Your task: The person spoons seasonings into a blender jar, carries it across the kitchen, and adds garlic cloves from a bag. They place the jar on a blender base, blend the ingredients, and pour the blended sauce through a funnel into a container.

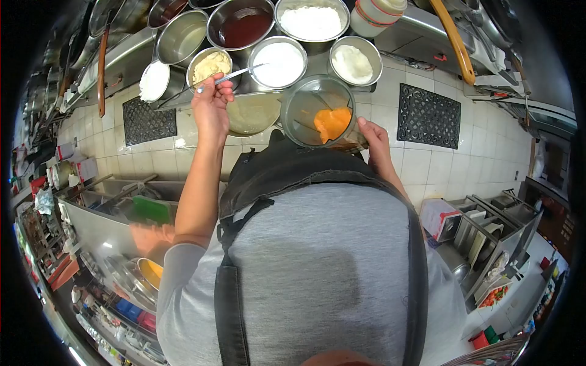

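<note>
Well, the spoon [237, 74] reaches over the white stuff [284, 55] — dipping or clear, I can't tell — and is best kept level, I'd say. The left hand [211, 104] pinches its handle, fingers nearly together; the right hand [376, 138] holds the tub [293, 110] of orange mash [333, 124] by its side, some fingers hidden. More bowls [213, 25] stand beyond.
</note>
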Tool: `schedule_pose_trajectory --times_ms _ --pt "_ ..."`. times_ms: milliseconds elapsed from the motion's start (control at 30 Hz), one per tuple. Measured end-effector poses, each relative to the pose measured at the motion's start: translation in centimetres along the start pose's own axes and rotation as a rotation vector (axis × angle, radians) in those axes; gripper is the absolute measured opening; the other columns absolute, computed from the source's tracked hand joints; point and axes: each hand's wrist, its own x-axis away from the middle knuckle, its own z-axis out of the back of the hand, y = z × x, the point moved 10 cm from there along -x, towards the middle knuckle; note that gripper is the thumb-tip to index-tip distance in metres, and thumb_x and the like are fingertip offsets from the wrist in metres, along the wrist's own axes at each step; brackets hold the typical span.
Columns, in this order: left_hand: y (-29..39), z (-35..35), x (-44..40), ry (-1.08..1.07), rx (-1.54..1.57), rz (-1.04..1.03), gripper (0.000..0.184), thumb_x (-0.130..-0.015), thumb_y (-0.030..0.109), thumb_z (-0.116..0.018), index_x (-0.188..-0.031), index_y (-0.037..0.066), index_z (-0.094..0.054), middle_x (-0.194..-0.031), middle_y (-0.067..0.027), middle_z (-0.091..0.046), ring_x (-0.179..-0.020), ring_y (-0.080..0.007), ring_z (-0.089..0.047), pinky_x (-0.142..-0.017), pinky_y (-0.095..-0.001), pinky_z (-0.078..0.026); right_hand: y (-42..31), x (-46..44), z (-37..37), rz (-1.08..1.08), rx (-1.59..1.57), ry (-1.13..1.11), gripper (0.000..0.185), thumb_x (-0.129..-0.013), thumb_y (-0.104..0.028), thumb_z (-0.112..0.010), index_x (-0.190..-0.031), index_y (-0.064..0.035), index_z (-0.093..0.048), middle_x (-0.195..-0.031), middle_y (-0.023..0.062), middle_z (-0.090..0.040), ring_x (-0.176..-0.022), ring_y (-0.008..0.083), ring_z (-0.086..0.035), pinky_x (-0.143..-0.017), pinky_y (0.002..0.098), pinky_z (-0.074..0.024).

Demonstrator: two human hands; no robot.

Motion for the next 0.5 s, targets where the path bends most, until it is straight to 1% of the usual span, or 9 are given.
schedule_pose_trajectory --times_ms 200,300,400,467,500 --pt "0.8 0.6 0.2 0.029 -0.008 -0.020 0.025 -0.098 0.018 -0.047 -0.104 -0.005 -0.057 -0.079 -0.0123 -0.063 -0.066 -0.0142 -0.057 -0.060 -0.0271 -0.048 0.2 -0.3 0.0 0.011 0.031 -0.003 0.036 -0.092 -0.034 -0.060 -0.092 0.0013 -0.068 -0.082 0.0020 -0.065 -0.071 0.0062 -0.056 -0.066 0.0208 -0.0440" --pt "2.0 0.1 0.5 0.007 -0.027 -0.056 0.025 -0.098 0.018 -0.048 -0.104 -0.005 -0.057 -0.079 -0.0120 -0.063 -0.066 -0.0138 -0.057 -0.059 -0.0262 -0.047 -0.1 -0.4 -0.1 0.037 0.043 0.000 0.036 -0.092 -0.034 -0.060 -0.091 0.0011 -0.068 -0.081 0.0015 -0.065 -0.071 0.0062 -0.055 -0.065 0.0209 -0.0437" --pt "2.8 -1.0 1.5 -0.041 -0.044 -0.060 0.026 -0.098 0.019 -0.049 -0.103 -0.005 -0.058 -0.079 -0.0116 -0.063 -0.065 -0.0134 -0.057 -0.059 -0.0250 -0.046 0.3 -0.5 0.3 -0.001 0.089 0.005 0.037 -0.092 -0.035 -0.061 -0.092 0.0014 -0.068 -0.082 0.0020 -0.065 -0.071 0.0063 -0.055 -0.066 0.0212 -0.0440" --pt "2.7 -2.0 2.5 -0.077 -0.157 -0.036 0.027 -0.097 0.020 -0.050 -0.103 -0.004 -0.058 -0.080 -0.0110 -0.064 -0.065 -0.0125 -0.056 -0.057 -0.0245 -0.046 0.0 -0.3 0.0 0.011 0.050 0.005 0.038 -0.091 -0.035 -0.061 -0.093 0.0017 -0.068 -0.083 0.0027 -0.065 -0.072 0.0067 -0.056 -0.067 0.0215 -0.0443" --pt "2.4 -2.2 2.8 -0.077 -0.160 -0.033 0.027 -0.097 0.020 -0.050 -0.103 -0.004 -0.058 -0.080 -0.0110 -0.064 -0.065 -0.0125 -0.056 -0.057 -0.0245 -0.046 -0.1 -0.3 0.0 0.008 0.048 0.005 0.038 -0.091 -0.035 -0.061 -0.093 0.0017 -0.068 -0.083 0.0027 -0.065 -0.072 0.0067 -0.056 -0.067 0.0215 -0.0443"
